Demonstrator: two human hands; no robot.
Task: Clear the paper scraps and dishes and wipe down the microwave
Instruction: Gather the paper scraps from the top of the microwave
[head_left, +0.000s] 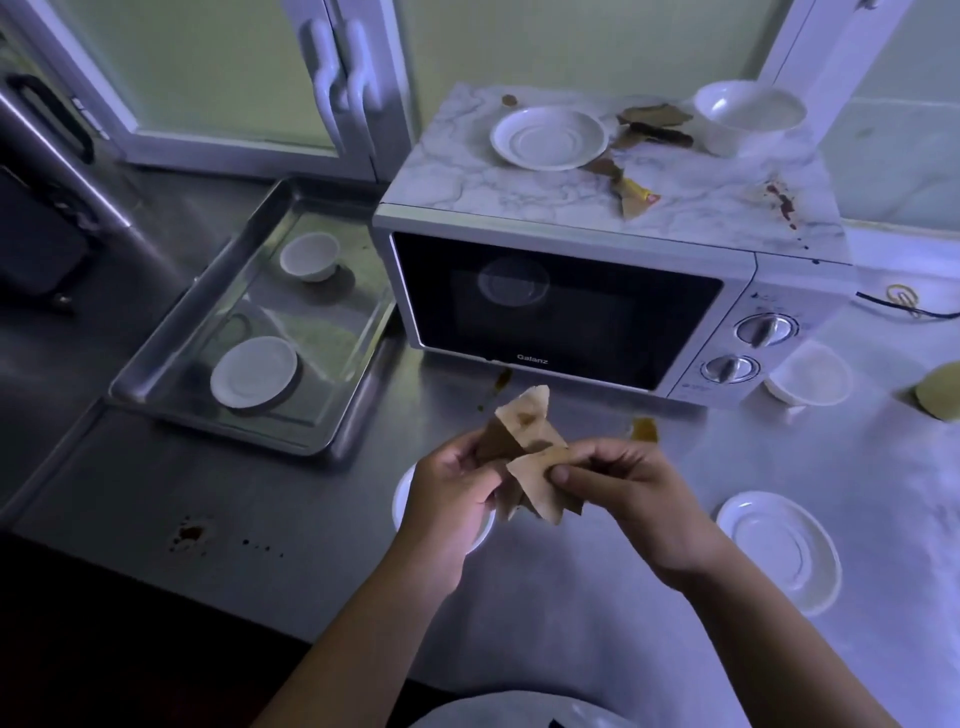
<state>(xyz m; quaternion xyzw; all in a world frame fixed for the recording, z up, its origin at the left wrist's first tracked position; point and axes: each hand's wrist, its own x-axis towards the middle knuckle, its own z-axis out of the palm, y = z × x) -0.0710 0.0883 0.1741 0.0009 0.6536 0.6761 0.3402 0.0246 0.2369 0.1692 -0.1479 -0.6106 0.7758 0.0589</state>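
Fingertips (562, 474) of the right hand (628, 493) pinch the near edge of a bunch of brown paper scraps (522, 436). The left hand (452, 488) curls round the bunch's left side. Both hold it in the air above the steel counter (311, 519), over a white saucer (401, 499) partly hidden beneath the left hand.

The step looks like gathering scraps into one bundle. Done well, that means folding loose corners inward and passing the bundle to one firm hand, so nothing drops and the other hand is free.

One small scrap (644, 428) lies on the counter just beyond the right hand. Farther off stands the microwave (561, 306), with more scraps (654, 124), a plate (549, 137) and a bowl (748, 109) on its stained top. A tray (332, 436) holding two dishes sits to the left.
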